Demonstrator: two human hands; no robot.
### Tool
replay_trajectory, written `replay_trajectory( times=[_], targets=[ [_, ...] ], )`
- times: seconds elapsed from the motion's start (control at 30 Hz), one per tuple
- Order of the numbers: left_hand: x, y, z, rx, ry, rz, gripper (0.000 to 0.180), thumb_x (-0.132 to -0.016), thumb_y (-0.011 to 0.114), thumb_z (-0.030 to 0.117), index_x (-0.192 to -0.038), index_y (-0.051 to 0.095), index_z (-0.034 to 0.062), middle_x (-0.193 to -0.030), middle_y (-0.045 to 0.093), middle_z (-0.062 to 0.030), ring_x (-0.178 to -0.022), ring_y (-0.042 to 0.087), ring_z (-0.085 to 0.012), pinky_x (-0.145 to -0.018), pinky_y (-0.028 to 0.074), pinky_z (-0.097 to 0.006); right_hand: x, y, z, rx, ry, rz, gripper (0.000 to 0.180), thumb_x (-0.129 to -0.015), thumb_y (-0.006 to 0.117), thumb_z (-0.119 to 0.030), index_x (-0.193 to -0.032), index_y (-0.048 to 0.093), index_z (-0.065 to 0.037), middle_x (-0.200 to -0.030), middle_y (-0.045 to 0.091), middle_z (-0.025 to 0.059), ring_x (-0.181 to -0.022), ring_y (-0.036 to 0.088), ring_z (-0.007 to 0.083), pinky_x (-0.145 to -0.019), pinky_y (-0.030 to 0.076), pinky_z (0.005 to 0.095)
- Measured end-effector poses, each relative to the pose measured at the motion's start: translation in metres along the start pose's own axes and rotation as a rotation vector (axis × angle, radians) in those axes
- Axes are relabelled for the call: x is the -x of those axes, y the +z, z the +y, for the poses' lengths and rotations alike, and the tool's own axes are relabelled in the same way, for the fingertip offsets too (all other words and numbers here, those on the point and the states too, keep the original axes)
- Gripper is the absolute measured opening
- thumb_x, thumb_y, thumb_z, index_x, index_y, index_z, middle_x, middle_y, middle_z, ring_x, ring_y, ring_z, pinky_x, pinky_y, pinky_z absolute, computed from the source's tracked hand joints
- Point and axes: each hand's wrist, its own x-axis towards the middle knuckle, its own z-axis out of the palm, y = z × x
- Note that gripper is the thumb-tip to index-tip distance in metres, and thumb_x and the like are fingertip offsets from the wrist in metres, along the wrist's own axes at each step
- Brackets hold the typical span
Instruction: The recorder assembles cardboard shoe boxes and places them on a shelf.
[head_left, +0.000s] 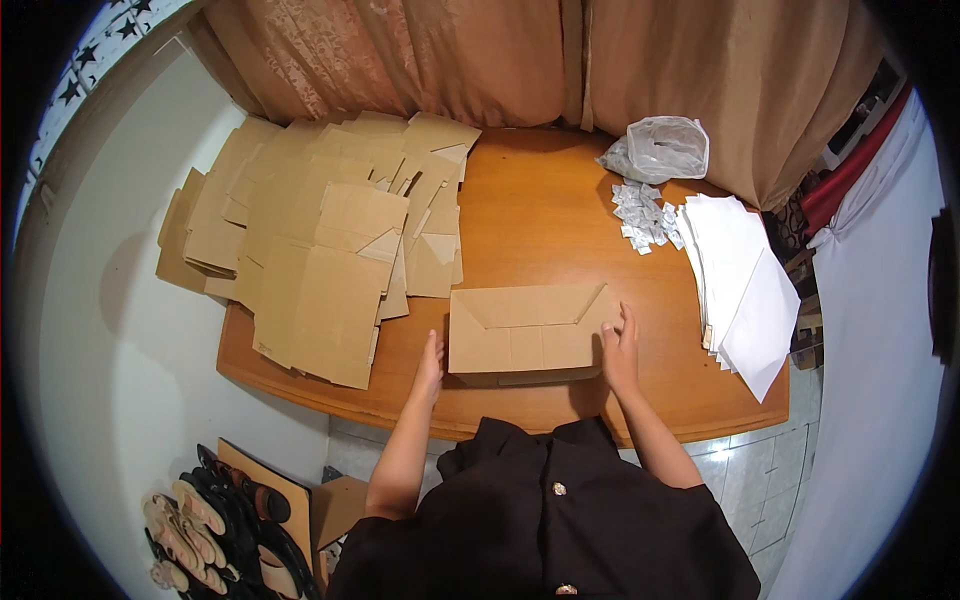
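Observation:
A brown cardboard box [528, 345] stands near the front edge of the wooden table, its upper face showing folded, interlocked flaps. Just off the box's left end is my left hand [430, 368], upright with fingers stretched out and a small gap to the cardboard. At the right end, my right hand [621, 352] has its fingers extended, with the thumb at the box's edge; whether it presses on the cardboard I cannot tell. Neither hand grips anything.
Flattened cardboard boxes [310, 240] lie in a wide pile at left. On the right are white paper sheets [730, 265], small whitish packets [640, 212] and a clear plastic bag [665, 150]. Brown curtains [450, 60] hang behind the table [540, 210]. Shoes [215, 530] stand at lower left.

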Motion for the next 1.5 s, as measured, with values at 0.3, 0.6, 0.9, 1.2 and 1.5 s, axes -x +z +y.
replay_trajectory(
  times=[0.3,0.6,0.9,1.2,1.5],
  targets=[
    [0.020,0.004,0.029,0.058,0.015,-0.289,0.078,-0.089,0.040,0.057,-0.144,0.018,0.0072,-0.146,0.023,-0.0187,-0.136,0.019,-0.0292,-0.110,0.013,-0.036,-0.018,-0.001,0.000,-0.215,0.250,-0.258,0.045,-0.094,0.042,-0.030,-0.129,0.043,-0.002,-0.128,0.047,0.0155,-0.119,0.044,0.0246,-0.101,0.030,0.0324],
    [0.098,0.028,0.157,-0.804,0.917,0.140,0.102,-0.056,0.077,0.032,-0.141,0.023,0.0141,-0.128,0.034,-0.0181,-0.122,0.033,-0.0325,-0.099,0.014,-0.052,-0.017,0.051,0.005,-0.192,0.189,-0.591,0.066,-0.083,0.061,-0.021,-0.137,0.029,0.001,-0.132,0.042,0.0194,-0.121,0.042,0.0305,-0.101,0.034,0.0350],
    [0.108,0.092,0.129,-1.019,1.318,-0.004,0.089,-0.056,0.077,0.043,-0.130,0.038,0.0130,-0.124,0.038,-0.0170,-0.120,0.035,-0.0318,-0.095,0.022,-0.051,-0.023,-0.016,-0.077,-0.596,0.253,-0.336,0.061,-0.085,0.057,-0.029,-0.138,0.031,-0.012,-0.135,0.035,0.0127,-0.120,0.040,0.0244,-0.097,0.036,0.0395],
    [0.047,0.088,0.027,-0.539,1.668,-0.027,0.114,-0.053,0.080,0.057,-0.139,0.014,0.0200,-0.137,0.019,-0.0200,-0.130,0.019,-0.0374,-0.107,0.012,-0.055,-0.008,-0.055,-0.019,-0.638,0.440,-0.133,0.052,-0.091,0.048,-0.027,-0.138,0.030,-0.011,-0.116,0.053,0.0026,-0.096,0.054,0.0102,-0.074,0.046,0.0272],
    [0.029,0.052,0.016,-1.067,1.304,-0.078,0.078,-0.060,0.076,0.053,-0.125,0.047,0.0200,-0.136,0.031,-0.0144,-0.129,0.027,-0.0348,-0.102,0.014,-0.063,-0.025,-0.036,0.082,-0.774,0.450,-0.119,0.035,-0.094,0.039,-0.025,-0.118,0.053,-0.003,-0.092,0.059,0.0004,-0.081,0.052,0.0088,-0.074,0.043,0.0242]
  ],
)
